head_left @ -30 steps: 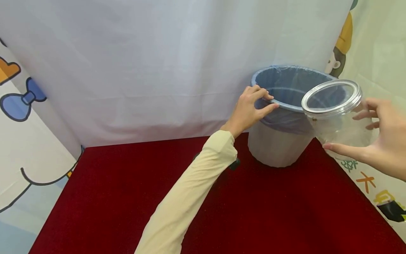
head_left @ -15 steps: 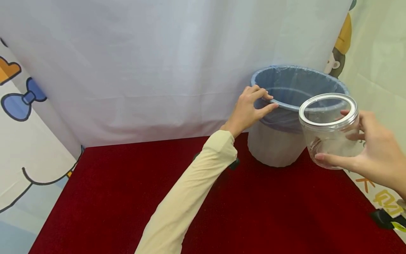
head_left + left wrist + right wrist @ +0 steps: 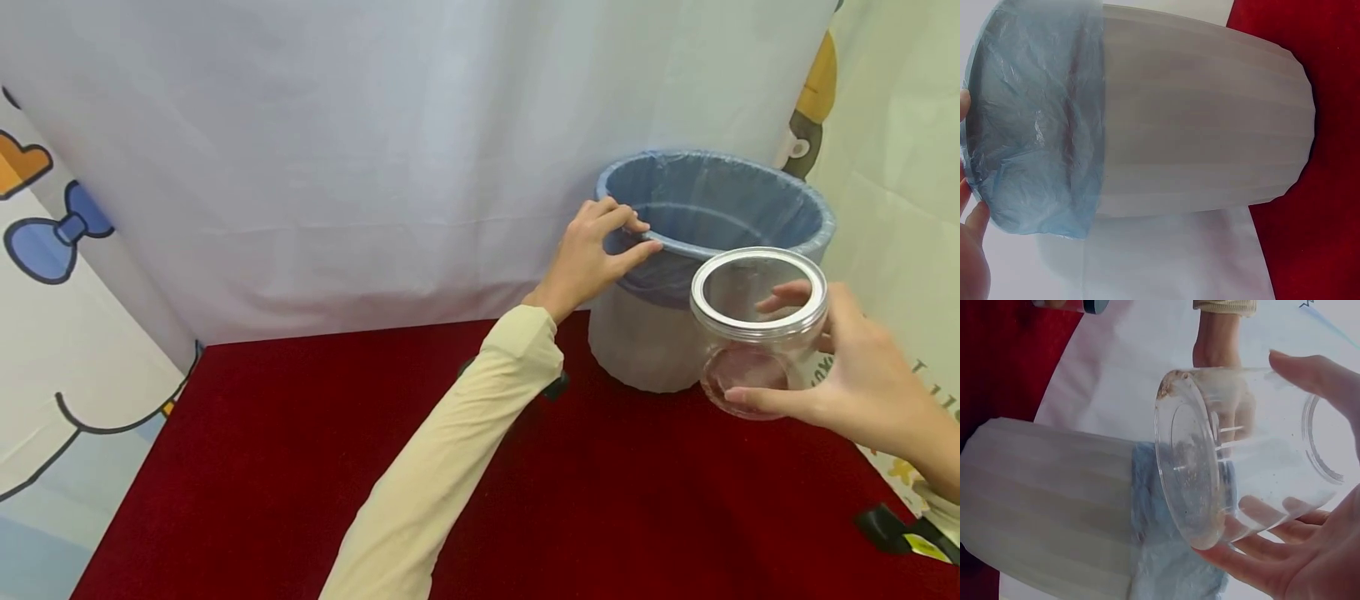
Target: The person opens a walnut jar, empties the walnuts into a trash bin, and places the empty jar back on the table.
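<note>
- the clear jar (image 3: 750,350) is held mouth up over the tabletop (image 3: 637,500), toward its right edge; the right hand (image 3: 855,375) wraps fingers and thumb round the smooth wall, which could slip if they loosen.
- the left hand (image 3: 588,254) pinches the bin (image 3: 645,350) by its rim, near the far edge; a tug could tip it or drag the blue liner (image 3: 660,279).
- jar: a brownish smear (image 3: 1172,384) at the base, inside or outside unclear.
- bin: lined, floor hidden.

A: Delta since a second ago?
B: Right hand (image 3: 862,375) and clear jar (image 3: 757,332) shifted lower and further left in head view. Jar less tilted, base now seen against red cloth (image 3: 637,500).
A: Side effects?
B: Right rim of bin (image 3: 823,225) uncovered; right cuff (image 3: 937,504) entered frame.
</note>
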Tool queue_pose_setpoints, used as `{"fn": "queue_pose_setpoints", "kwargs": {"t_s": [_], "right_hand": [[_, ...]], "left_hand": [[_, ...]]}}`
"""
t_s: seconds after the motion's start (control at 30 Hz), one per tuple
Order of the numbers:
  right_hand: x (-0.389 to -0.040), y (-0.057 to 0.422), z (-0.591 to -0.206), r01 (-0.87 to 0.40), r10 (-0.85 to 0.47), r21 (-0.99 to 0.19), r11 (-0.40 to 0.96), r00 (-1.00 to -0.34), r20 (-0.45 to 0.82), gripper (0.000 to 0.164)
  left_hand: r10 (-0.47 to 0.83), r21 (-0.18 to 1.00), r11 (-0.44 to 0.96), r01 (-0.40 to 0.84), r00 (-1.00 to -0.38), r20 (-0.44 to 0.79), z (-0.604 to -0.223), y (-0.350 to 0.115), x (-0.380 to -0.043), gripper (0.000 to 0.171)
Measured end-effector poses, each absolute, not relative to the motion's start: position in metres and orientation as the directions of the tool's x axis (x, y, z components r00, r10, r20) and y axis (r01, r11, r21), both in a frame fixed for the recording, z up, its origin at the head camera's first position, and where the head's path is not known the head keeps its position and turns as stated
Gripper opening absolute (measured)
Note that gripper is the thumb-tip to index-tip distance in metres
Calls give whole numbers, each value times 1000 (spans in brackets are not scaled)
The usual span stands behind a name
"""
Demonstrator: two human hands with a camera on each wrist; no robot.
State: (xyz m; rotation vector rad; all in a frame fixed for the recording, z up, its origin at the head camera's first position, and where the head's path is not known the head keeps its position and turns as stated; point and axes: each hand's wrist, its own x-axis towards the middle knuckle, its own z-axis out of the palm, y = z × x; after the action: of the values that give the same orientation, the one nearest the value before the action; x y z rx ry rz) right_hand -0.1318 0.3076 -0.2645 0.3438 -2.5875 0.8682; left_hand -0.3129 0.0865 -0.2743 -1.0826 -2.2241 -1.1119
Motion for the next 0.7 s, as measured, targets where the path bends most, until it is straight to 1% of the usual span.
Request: {"fn": "queue_pose_setpoints", "kwargs": {"t_s": [0.17,0.33,0.43,0.6,0.7], "right_hand": [[-133,306,-269,-414,-165,-538,735,-878,450,99],[-135,304,-272,-499,-235,-553,667,-845,480,98],[-137,303,-273,-541,-272,-548,638,-824,498,99],[-139,302,-276,-585,-313,-528,616,-797,517,99],[-139,301,-278,-594,-329,-538,598,-794,511,99]], "left_hand": [[454,471,381,796,-604,655,-274,89,-314,22],[453,456,372,808,-587,671,-273,91,-314,20],[453,466,372,803,-595,664,-273,91,-315,20],[448,472,375,798,-601,661,-274,92,-317,21],[445,472,372,799,-600,665,-275,93,-317,21]]}}
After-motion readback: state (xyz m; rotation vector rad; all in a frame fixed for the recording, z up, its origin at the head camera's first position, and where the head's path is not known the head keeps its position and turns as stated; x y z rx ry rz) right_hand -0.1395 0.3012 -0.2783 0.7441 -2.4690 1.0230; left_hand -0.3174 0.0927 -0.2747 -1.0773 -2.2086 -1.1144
